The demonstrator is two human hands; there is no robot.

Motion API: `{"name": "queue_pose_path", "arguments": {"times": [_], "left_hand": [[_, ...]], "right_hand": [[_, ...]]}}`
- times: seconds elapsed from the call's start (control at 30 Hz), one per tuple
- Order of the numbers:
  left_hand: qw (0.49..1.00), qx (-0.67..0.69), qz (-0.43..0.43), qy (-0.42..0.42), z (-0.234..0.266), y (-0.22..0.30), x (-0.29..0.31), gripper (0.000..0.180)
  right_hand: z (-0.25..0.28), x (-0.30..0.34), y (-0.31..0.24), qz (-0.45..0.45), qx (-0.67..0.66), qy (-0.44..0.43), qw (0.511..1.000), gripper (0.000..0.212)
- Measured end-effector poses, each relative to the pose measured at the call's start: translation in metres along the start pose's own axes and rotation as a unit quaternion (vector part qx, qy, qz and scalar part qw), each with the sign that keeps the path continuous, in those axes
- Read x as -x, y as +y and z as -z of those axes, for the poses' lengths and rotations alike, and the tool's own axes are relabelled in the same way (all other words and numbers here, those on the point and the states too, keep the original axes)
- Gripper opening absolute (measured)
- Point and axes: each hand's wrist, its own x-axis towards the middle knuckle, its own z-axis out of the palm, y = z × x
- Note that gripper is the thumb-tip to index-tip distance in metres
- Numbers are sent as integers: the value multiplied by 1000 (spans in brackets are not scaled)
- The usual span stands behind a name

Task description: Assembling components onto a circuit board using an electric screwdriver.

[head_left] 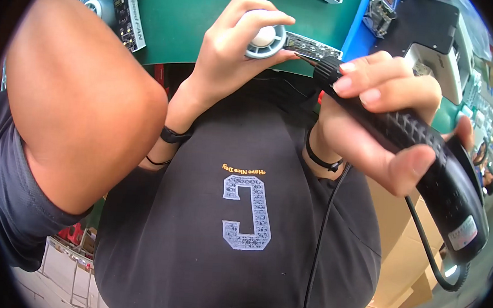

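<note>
My left hand (231,40) is closed around the round head of a small light-blue handheld fan (264,38) with a white hub. A narrow circuit board (315,47) shows in the fan's handle, which points right. In my right hand (382,100) is a black electric screwdriver (400,129), slanting from lower right to upper left. Its thin bit ends beside my left fingertips, near the lower edge of the board. Whether the bit touches anything cannot be made out.
Several light-blue fans (100,7) with exposed boards lie on the green table (175,22) at the far left. A bent arm (91,105) with a dark grey sleeve fills the left side. Blue tray edge (357,25) stands right of the board. The screwdriver's cord (422,238) hangs down.
</note>
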Motion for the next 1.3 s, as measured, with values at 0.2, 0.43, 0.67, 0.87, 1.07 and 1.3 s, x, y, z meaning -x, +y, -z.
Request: {"name": "queue_pose_path", "arguments": {"times": [0.2, 0.43, 0.67, 0.87, 1.07, 1.3], "left_hand": [[1000, -3, 14, -17, 6, -4, 8, 53], [1000, -18, 8, -21, 9, 1, 3, 52], [1000, -7, 11, -16, 4, 3, 2, 51], [996, -67, -28, -44, 20, 10, -6, 61], [1000, -8, 0, -12, 3, 4, 1, 50], [1000, -17, 4, -13, 4, -7, 7, 48]], "right_hand": [[-7, 14, 17, -32, 106, -34, 993, 58], [-9, 15, 22, -21, 133, -31, 990, 58], [-7, 18, 27, -12, 78, -7, 997, 56], [-5, 16, 27, -12, 80, -14, 997, 54], [3, 17, 23, -27, 100, -95, 990, 48], [-3, 17, 31, -40, 86, -85, 992, 44]]}}
